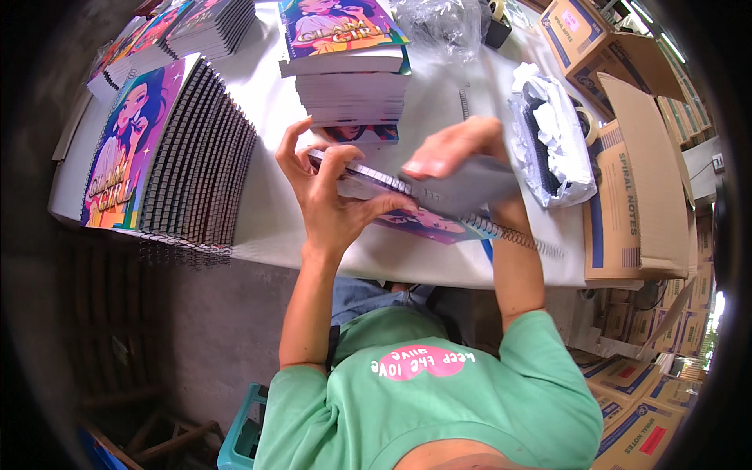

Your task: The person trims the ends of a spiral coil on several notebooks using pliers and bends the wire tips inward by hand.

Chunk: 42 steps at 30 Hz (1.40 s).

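My left hand [325, 184] grips a notebook [364, 174] by its punched edge, thumb on the near side and fingers around the far side. A metal spiral coil [509, 235] runs from that edge to the right, its far end loose and blurred. Above the coil my right hand [458, 147] is smeared by motion, beside a dark grey blurred sheet-like shape [474, 188]. Whether its fingers hold anything is unclear. Below the hands, a colourful printed cover [427, 225] shows in part. A pile of unbound page blocks with covers [350, 90] stands just beyond my left hand.
Tall stacks of coil-bound notebooks [192, 157] stand at the left, with more notebooks [207, 27] behind. A plastic-wrapped bundle of dark coils [548, 141] lies at the right, beside an open cardboard box [627, 196]. Clear plastic [442, 27] lies at the back.
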Available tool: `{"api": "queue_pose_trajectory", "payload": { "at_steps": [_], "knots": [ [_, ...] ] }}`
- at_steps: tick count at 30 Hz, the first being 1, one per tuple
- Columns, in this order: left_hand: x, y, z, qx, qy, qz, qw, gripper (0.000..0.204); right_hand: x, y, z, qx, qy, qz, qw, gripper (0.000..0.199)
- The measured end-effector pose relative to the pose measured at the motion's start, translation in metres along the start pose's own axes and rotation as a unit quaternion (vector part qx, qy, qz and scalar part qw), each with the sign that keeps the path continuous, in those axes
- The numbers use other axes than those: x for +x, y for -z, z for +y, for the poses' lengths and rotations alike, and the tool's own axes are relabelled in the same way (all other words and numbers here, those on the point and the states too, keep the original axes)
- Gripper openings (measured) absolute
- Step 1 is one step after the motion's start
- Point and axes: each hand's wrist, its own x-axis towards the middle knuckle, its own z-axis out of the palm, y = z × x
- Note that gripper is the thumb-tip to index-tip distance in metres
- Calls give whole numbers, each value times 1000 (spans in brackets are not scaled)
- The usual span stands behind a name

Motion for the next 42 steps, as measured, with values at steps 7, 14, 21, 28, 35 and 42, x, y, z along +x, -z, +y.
{"api": "queue_pose_trajectory", "payload": {
  "at_steps": [7,14,21,28,35,42],
  "knots": [
    [-18,-3,-3,-35,31,29,998,77,-4,-1,-4,-176,-48,-20,983,16],
    [-15,-1,-8,-40,13,6,999,76,5,-3,5,-260,-83,39,961,24],
    [-15,-11,-3,-216,132,30,967,97,12,-4,14,-311,-198,66,927,28],
    [-6,-6,-12,-156,132,-53,977,94,13,-6,31,-252,-127,143,949,30],
    [-9,-10,-15,-124,113,-70,983,94,28,-18,12,-294,-188,117,930,28],
    [-13,-20,-16,-253,100,21,962,57,16,-5,13,-356,-91,139,919,29]
  ]
}}
